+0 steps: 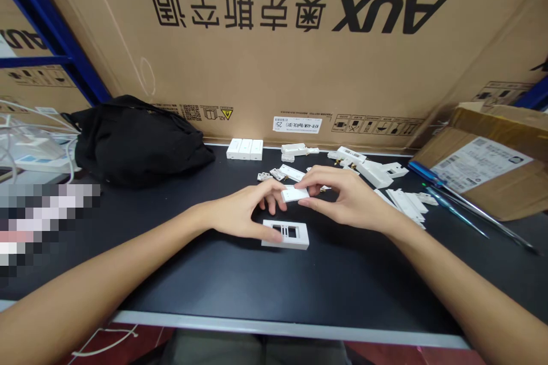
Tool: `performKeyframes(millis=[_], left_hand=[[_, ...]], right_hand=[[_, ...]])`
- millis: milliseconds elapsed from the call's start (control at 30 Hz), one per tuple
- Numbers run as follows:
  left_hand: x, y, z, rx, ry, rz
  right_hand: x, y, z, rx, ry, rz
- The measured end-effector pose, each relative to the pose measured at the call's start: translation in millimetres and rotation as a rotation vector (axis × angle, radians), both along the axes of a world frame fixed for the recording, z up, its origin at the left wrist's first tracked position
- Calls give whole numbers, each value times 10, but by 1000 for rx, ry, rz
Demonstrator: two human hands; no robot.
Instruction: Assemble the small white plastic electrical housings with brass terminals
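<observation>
My right hand [342, 194] pinches a small flat white plastic plate [294, 194] between thumb and fingers, above the dark tabletop. At the plate's left end are the fingertips of my left hand [244, 211]; whether they press on it I cannot tell. Its thumb is spread away from the fingers and reaches over a white rectangular plastic housing [302, 235] with square openings. This housing lies in front of the plate, nearer to me. Behind my hands are loose white plastic parts [291, 173], some with small brass-coloured bits, partly hidden by my right hand.
Three white blocks [245, 149] stand side by side at the back, right of a black cloth bag [141, 140]. More white pieces [406, 205], screwdrivers [458, 211] and a cardboard box [492, 159] are at the right. A large carton [274, 68] forms the back wall.
</observation>
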State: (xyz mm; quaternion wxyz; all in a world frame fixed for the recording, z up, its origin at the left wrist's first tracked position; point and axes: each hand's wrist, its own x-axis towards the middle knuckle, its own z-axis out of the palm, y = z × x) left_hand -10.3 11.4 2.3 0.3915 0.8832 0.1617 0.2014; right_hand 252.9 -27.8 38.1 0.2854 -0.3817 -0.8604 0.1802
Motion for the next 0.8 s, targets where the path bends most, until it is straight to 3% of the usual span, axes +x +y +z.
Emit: performKeyframes(millis=[167, 400, 567, 800], left_hand=[[-1, -17, 15, 53, 125, -60], [15, 5, 52, 79, 136, -66], [-5, 13, 90, 142, 169, -116], [4, 26, 64, 9, 162, -101]], right_hand=[[129, -19, 100, -149, -142, 44], [195, -25, 40, -336, -358, 72], [149, -63, 44, -415, -392, 118], [149, -81, 93, -448, -396, 116]])
